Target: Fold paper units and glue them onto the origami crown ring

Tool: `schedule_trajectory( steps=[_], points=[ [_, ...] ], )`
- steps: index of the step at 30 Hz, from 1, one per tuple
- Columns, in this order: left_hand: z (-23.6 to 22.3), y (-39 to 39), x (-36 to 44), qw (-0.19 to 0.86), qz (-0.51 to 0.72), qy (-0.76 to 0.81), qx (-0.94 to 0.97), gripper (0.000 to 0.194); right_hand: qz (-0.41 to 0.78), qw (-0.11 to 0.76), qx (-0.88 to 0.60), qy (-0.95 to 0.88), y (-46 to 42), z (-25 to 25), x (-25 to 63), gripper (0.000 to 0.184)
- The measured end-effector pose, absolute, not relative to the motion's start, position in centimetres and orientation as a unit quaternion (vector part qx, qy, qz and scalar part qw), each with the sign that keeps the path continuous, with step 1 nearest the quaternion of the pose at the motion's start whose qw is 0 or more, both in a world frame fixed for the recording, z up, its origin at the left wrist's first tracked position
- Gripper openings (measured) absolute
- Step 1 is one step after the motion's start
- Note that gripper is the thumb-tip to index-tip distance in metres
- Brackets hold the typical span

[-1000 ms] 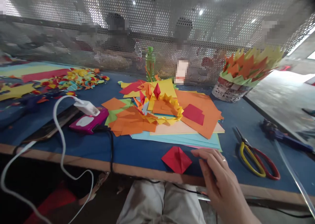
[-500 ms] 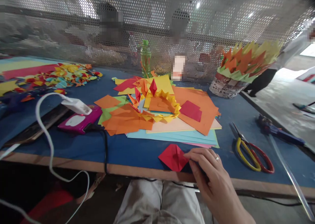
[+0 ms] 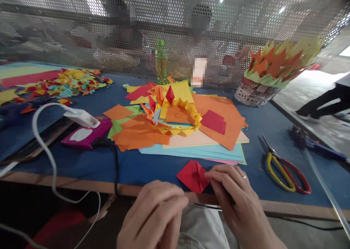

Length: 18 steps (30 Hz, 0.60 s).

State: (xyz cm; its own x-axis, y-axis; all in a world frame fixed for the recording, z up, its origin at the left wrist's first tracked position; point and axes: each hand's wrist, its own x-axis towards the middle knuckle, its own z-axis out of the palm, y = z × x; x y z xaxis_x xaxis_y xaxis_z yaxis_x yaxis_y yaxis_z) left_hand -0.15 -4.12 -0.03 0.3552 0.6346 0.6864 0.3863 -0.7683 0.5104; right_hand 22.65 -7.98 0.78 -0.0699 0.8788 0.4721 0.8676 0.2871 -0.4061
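A red folded paper piece point(image 3: 193, 176), diamond-shaped with a crease down its middle, lies at the table's front edge. My right hand point(image 3: 236, 190), with a ring on one finger, pinches its right corner between thumb and fingertips. Just left of and below the paper is my left hand point(image 3: 154, 214), its fingers curled together, nothing showing in them and apart from the paper. Behind it, a yellow zigzag paper ring point(image 3: 198, 122) with red and orange folded points rests on stacked coloured sheets point(image 3: 188, 151).
Scissors point(image 3: 281, 172) and a blue glue gun point(image 3: 317, 145) with a clear stick lie to the right. Left are a purple power bank point(image 3: 87, 134), cables and paper scraps point(image 3: 73, 83). A green bottle point(image 3: 161, 61) and a paper-filled basket point(image 3: 254, 92) stand at the back.
My right hand has moved left and taken hold of the red paper's corner. My left hand has come into view from below. The view has shifted slightly; a passer-by appears at right.
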Motion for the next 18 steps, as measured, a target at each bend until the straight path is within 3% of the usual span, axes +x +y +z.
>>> schedule_trajectory(
  steps=[4, 18],
  points=[
    [0.8, -1.7, 0.5, 0.185, 0.438, 0.280, 0.834, 0.029, 0.009, 0.329, -0.595, -0.734, -7.9, 0.7, 22.6, 0.022],
    [-0.4, -1.1, 1.2, 0.210, 0.394, 0.275, 0.851, 0.019, -0.012, 0.281, -0.602, -0.747, -7.5, -0.2, 22.9, 0.023]
  ],
)
